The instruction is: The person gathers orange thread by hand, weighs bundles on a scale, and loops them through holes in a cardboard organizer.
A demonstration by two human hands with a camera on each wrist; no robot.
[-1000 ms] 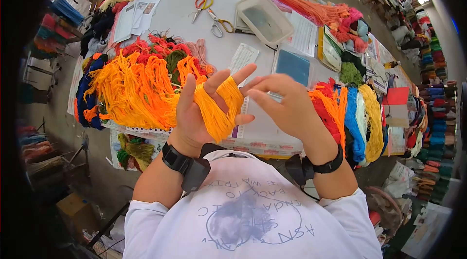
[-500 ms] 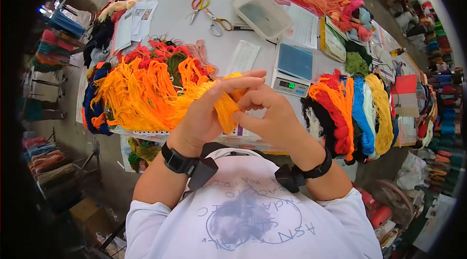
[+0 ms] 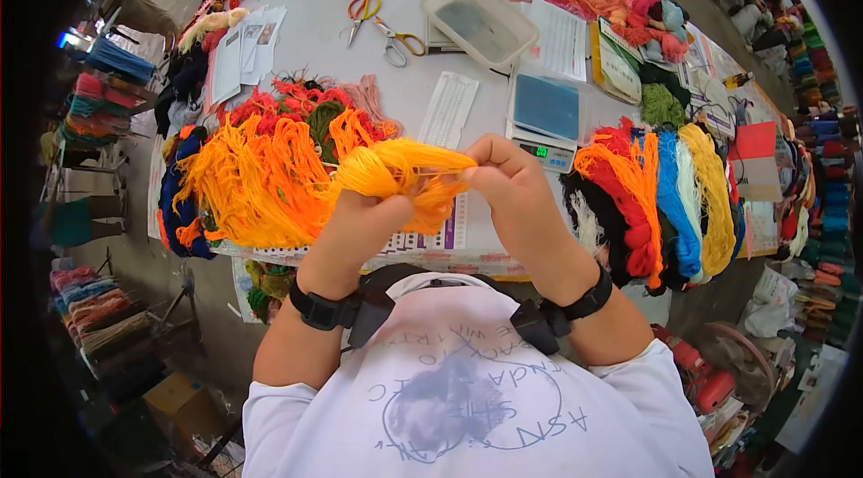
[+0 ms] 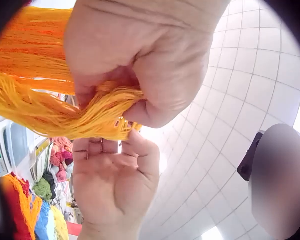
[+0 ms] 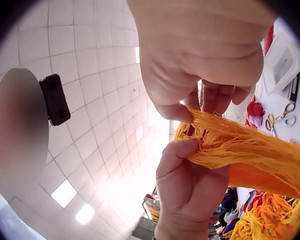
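Note:
A yellow-orange yarn hank (image 3: 382, 170) is stretched between both hands above the near edge of the table. My left hand (image 3: 360, 231) grips its bunched left part, thumb lying along the strands. At its right end, my right hand (image 3: 514, 195) pinches the strands between thumb and fingertips. Seen from the left wrist, the strands of yarn (image 4: 97, 112) pass through the curled left fingers, with the right hand (image 4: 115, 187) just below. In the right wrist view both thumbs press near the yarn's looped end (image 5: 200, 135). Behind the left hand lies a pile of orange and yellow yarn (image 3: 261, 177).
A digital scale (image 3: 544, 154) with a blue pad stands beyond the right hand. Red, blue and yellow hanks (image 3: 665, 199) hang over the table edge at right. Two pairs of scissors (image 3: 395, 42), a plastic tub (image 3: 481, 24) and a printed card (image 3: 449, 110) lie farther back.
The left hand has turned from an open palm with yarn looped round its fingers to a grip on the bunched yarn. The right hand has taken hold of the yarn's end and drawn it rightward.

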